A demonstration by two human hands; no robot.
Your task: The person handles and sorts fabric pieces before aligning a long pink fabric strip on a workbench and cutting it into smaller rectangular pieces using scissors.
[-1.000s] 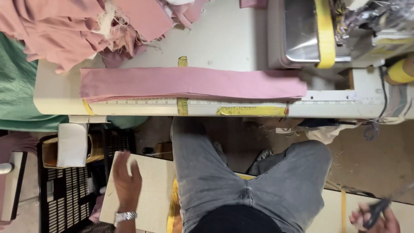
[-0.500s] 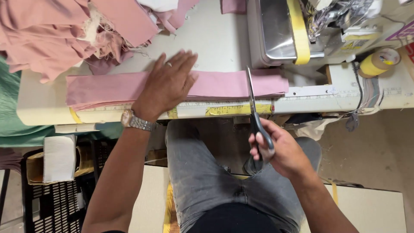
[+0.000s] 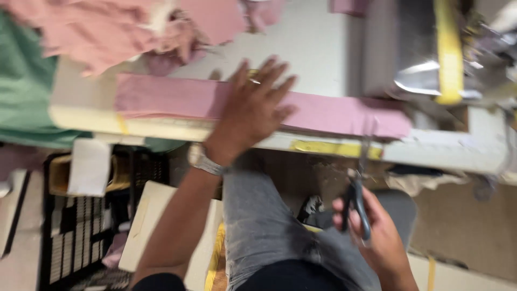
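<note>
Lowered from the pink strip [image 3: 323, 110], scissors [image 3: 356, 207] sit gripped in right hand [image 3: 377, 237]; left hand [image 3: 253, 110] flat on it.

My left hand [image 3: 250, 110] lies flat, fingers spread, on the pink fabric strip [image 3: 177, 99] along the counter [image 3: 312, 48] edge at mid-frame. Lower right, my right hand [image 3: 371, 234] grips dark-handled scissors [image 3: 356, 202], blades reaching the strip's right end.

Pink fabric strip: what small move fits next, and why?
Probably bring the scissors up to the pink fabric strip's right end. The left hand lies flat on the strip, while the right hand grips the scissors below the table edge.
</note>
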